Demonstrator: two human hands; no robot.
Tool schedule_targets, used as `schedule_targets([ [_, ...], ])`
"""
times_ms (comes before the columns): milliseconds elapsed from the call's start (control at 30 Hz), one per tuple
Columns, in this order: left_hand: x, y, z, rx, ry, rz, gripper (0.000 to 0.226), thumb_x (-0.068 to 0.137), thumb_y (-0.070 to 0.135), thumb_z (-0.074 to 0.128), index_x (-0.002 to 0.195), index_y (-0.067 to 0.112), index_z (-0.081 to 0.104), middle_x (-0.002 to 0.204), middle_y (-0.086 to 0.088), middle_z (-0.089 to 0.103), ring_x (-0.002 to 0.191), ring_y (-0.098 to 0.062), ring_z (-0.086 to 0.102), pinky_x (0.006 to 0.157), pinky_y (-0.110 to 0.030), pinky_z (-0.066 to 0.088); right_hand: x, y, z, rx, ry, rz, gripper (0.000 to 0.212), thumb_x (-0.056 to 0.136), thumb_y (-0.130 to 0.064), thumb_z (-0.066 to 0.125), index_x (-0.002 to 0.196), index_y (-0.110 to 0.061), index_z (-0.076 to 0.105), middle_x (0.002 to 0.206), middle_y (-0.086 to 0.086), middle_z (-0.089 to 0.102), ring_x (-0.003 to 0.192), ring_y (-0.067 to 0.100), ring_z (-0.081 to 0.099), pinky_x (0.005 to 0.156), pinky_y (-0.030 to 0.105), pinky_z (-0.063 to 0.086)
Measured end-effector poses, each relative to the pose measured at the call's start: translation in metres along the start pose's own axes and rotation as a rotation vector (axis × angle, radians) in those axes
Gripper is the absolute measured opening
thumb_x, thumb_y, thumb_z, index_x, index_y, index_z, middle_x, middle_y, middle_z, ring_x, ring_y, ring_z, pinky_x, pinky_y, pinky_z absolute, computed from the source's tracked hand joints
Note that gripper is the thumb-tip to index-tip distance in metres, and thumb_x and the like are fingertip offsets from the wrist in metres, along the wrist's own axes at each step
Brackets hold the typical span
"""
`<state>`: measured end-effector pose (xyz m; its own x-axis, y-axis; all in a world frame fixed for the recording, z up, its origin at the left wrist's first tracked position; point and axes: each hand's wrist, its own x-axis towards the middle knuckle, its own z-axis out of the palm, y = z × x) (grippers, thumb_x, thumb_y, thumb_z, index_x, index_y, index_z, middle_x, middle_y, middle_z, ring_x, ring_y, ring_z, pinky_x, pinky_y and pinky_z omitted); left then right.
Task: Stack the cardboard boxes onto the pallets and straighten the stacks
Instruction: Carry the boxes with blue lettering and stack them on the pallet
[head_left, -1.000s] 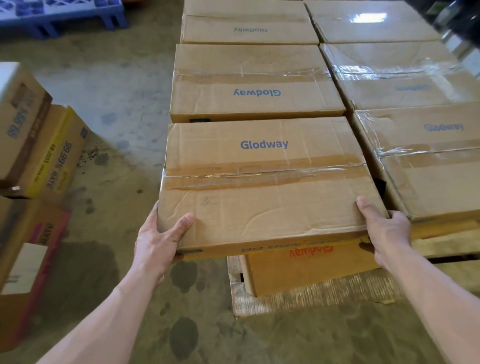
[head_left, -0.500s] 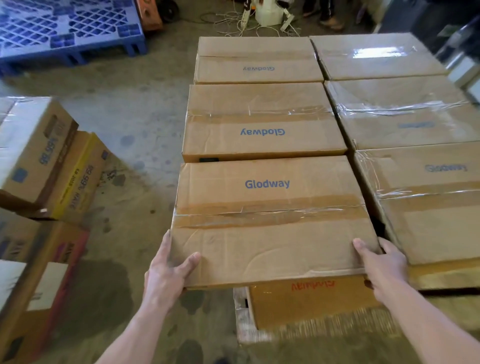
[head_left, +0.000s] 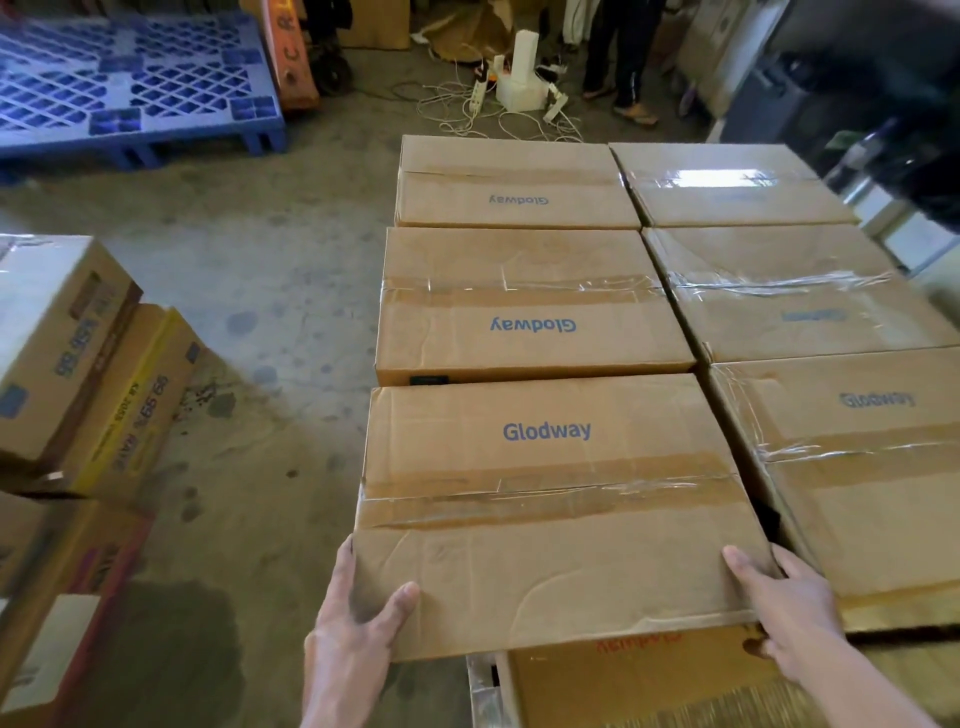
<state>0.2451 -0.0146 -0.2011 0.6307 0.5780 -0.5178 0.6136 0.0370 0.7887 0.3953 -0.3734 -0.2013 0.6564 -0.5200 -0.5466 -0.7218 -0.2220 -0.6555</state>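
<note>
Box (head_left: 550, 499) sits on the top layer at the near left corner of the stack, "Glodway" print reading upright to the camera. Its far edge butts the middle box (head_left: 530, 306).

Both hands are clamped on it, well apart, one per near corner.
- Left hand (head_left: 358, 629): thumb over the top face, fingers down the left side.
- Right hand (head_left: 784, 608): thumb on top, fingers tucked into the dark wedge gap beside the right-hand box (head_left: 862, 483).

Handling, as a judgement:
- Plain corrugated card, top creased and dented near the front, so stiff but already tired.
- Tape strip across the middle is glossy and likely slick, so skip it as a hold.
- Weight can't be read from here.
- Best hold is the corners and lower edges, where the card is strongest. Pressing on the flat top would probably buckle it.

Edges:
- Box overhangs the lower box (head_left: 639, 670) on the left and a little at the front, so it isn't flush.
- The gap on the right narrows toward the back, so the box is probably skewed slightly.
- Squaring it likely needs a push right, and the right fingers have to clear that gap first or get pinched.
- The pale wrapped strip (head_left: 480, 691) at bottom is possibly the pallet edge, too blurred to say.

Room:
- Open floor (head_left: 260, 291) left of the stack.
- Loose boxes (head_left: 67, 353) further left.
- Blue pallet (head_left: 130, 88) far left.
- Cables (head_left: 467, 109) beyond the far edge.
</note>
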Motion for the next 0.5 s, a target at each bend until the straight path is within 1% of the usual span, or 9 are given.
schedule_targets([
  [33, -0.001, 0.003, 0.0, -0.016, 0.006, 0.003, 0.083, 0.081, 0.037, 0.082, 0.15, 0.049, 0.037, 0.125, 0.007, 0.063, 0.09, -0.009, 0.058, 0.092, -0.028, 0.048, 0.0, -0.001, 0.0, -0.014, -0.005, 0.001, 0.072, 0.09, -0.03, 0.074, 0.153, -0.023, 0.039, 0.154, 0.007, 0.043, 0.135, 0.044, 0.042, 0.101, 0.068, 0.039],
  [67, -0.002, 0.008, 0.0, -0.028, 0.012, 0.004, 0.082, 0.082, 0.033, 0.082, 0.15, 0.046, 0.037, 0.123, 0.006, 0.062, 0.084, -0.004, 0.056, 0.086, -0.022, 0.045, 0.001, -0.002, 0.0, -0.026, -0.008, 0.002, 0.073, 0.09, -0.03, 0.074, 0.153, -0.023, 0.039, 0.154, 0.007, 0.043, 0.136, 0.044, 0.042, 0.101, 0.069, 0.039],
  [100, -0.002, 0.01, 0.001, -0.037, 0.008, 0.003, 0.083, 0.082, 0.032, 0.082, 0.15, 0.045, 0.037, 0.123, 0.005, 0.062, 0.082, -0.004, 0.054, 0.086, -0.022, 0.043, 0.0, -0.004, 0.0, -0.033, -0.006, 0.007, 0.073, 0.089, -0.03, 0.075, 0.153, -0.023, 0.039, 0.154, 0.007, 0.043, 0.136, 0.045, 0.042, 0.101, 0.07, 0.038],
  [167, -0.002, 0.014, 0.0, -0.053, 0.0, -0.015, 0.086, 0.081, 0.033, 0.082, 0.152, 0.044, 0.035, 0.125, 0.004, 0.06, 0.093, -0.011, 0.053, 0.097, -0.029, 0.043, -0.001, -0.006, 0.001, -0.039, 0.001, 0.021, 0.073, 0.089, -0.029, 0.075, 0.153, -0.023, 0.04, 0.154, 0.007, 0.043, 0.136, 0.045, 0.042, 0.101, 0.07, 0.039],
  [233, 0.001, 0.013, -0.001, -0.064, -0.005, -0.036, 0.087, 0.08, 0.033, 0.083, 0.152, 0.044, 0.036, 0.12, 0.008, 0.056, 0.101, -0.013, 0.05, 0.103, -0.032, 0.041, -0.003, -0.008, 0.002, -0.05, 0.015, 0.037, 0.073, 0.089, -0.029, 0.076, 0.152, -0.022, 0.04, 0.153, 0.007, 0.045, 0.135, 0.045, 0.043, 0.1, 0.069, 0.041],
  [333, 0.0, 0.014, -0.001, -0.074, 0.011, -0.052, 0.087, 0.079, 0.033, 0.085, 0.15, 0.047, 0.038, 0.118, 0.009, 0.055, 0.103, -0.013, 0.051, 0.104, -0.033, 0.042, -0.001, -0.007, 0.001, -0.047, 0.023, 0.04, 0.072, 0.088, -0.03, 0.077, 0.151, -0.021, 0.042, 0.149, 0.008, 0.049, 0.131, 0.045, 0.046, 0.099, 0.065, 0.044],
  [467, -0.001, 0.015, 0.0, -0.068, 0.022, -0.038, 0.088, 0.076, 0.036, 0.086, 0.149, 0.051, 0.038, 0.12, 0.009, 0.058, 0.103, -0.012, 0.053, 0.098, -0.03, 0.042, -0.003, -0.002, -0.005, -0.047, 0.051, 0.01, 0.071, 0.086, -0.033, 0.079, 0.148, -0.018, 0.048, 0.143, 0.008, 0.056, 0.123, 0.04, 0.053, 0.093, 0.052, 0.048],
  [500, 0.0, 0.015, 0.001, -0.061, 0.022, -0.032, 0.089, 0.076, 0.036, 0.086, 0.149, 0.05, 0.037, 0.12, 0.009, 0.058, 0.103, -0.012, 0.053, 0.098, -0.031, 0.042, -0.003, -0.002, -0.006, -0.052, 0.063, -0.001, 0.072, 0.085, -0.036, 0.08, 0.147, -0.018, 0.049, 0.143, 0.007, 0.057, 0.123, 0.039, 0.054, 0.097, 0.051, 0.048],
])
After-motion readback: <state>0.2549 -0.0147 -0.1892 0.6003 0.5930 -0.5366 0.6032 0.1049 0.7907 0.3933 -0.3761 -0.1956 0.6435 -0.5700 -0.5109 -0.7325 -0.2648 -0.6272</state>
